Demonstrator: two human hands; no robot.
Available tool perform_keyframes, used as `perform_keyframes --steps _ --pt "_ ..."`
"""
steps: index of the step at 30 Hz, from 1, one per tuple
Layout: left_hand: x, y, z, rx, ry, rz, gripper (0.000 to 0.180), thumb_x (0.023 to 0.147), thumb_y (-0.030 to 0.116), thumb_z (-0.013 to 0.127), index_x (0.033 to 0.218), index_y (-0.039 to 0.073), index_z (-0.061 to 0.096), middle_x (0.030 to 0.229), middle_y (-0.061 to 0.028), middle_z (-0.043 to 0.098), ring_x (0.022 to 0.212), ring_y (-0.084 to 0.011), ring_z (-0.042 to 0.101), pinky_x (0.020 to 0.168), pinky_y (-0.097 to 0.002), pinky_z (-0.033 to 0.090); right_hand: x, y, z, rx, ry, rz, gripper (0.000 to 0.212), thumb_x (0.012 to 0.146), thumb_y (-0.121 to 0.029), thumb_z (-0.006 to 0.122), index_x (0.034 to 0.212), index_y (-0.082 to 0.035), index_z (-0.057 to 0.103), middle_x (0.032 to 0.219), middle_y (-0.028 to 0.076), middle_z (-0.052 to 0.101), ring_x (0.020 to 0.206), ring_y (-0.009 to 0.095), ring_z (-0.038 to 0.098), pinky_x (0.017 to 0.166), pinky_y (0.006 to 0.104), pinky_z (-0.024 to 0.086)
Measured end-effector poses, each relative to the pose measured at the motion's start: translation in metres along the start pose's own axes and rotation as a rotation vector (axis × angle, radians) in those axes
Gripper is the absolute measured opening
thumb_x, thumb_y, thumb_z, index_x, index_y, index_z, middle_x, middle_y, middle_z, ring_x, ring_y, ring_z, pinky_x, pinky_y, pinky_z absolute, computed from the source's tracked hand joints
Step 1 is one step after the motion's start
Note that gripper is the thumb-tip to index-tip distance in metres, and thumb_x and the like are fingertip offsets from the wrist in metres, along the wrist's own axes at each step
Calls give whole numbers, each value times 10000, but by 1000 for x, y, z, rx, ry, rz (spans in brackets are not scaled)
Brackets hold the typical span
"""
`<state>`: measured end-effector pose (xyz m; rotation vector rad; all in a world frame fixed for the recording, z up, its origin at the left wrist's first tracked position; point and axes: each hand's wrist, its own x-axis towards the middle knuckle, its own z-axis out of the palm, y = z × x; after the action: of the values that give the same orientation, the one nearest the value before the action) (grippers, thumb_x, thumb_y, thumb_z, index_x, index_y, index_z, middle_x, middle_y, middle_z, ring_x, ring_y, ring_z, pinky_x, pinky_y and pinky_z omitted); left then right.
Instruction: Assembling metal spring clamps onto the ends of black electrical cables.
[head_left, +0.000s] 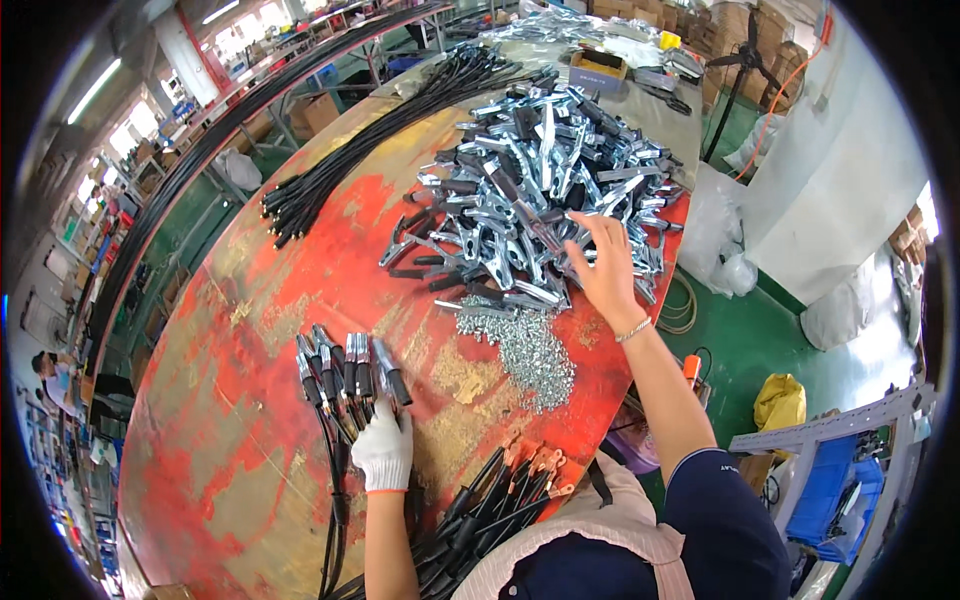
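My left hand (383, 450), in a white knit glove, is closed at the lower end of a metal spring clamp (391, 375) with a black handle sleeve. That clamp tilts beside a row of similar clamps (325, 365) fitted to black cables (335, 500). My bare right hand (605, 272), with a bracelet at the wrist, reaches to the right side of a large heap of silvery clamps (500, 240). Its thumb and fingers are apart, close to a clamp (535, 225) lying on the heap; no grip on it shows.
Small metal fasteners (535, 360) lie in a pile below the heap. Black cables with copper lugs (545, 465) sit at the table's near edge. A bundle of black cables (350, 170) lies far left on the worn red table (230, 400). An open box (598, 72) stands behind the heap.
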<state>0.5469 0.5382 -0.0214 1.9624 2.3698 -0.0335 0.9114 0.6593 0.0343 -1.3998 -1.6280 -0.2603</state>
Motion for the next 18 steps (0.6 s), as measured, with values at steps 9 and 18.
perform_keyframes --steps 9,18 --pt "-1 -7 6 -14 218 42 316 880 385 601 1034 112 636 842 -153 681 726 -357 663 637 -485 522 51 67 30 -392 -214 -357 111 779 -229 641 882 -201 670 967 1 617 1019 236 556 841 410 451" --pt "-99 27 -27 -400 -254 348 239 881 323 614 1017 144 696 868 -133 681 822 -331 663 708 -432 523 105 67 -6 -158 -538 -688 276 848 -362 654 986 -129 602 899 40 626 895 254 625 807 391 470"
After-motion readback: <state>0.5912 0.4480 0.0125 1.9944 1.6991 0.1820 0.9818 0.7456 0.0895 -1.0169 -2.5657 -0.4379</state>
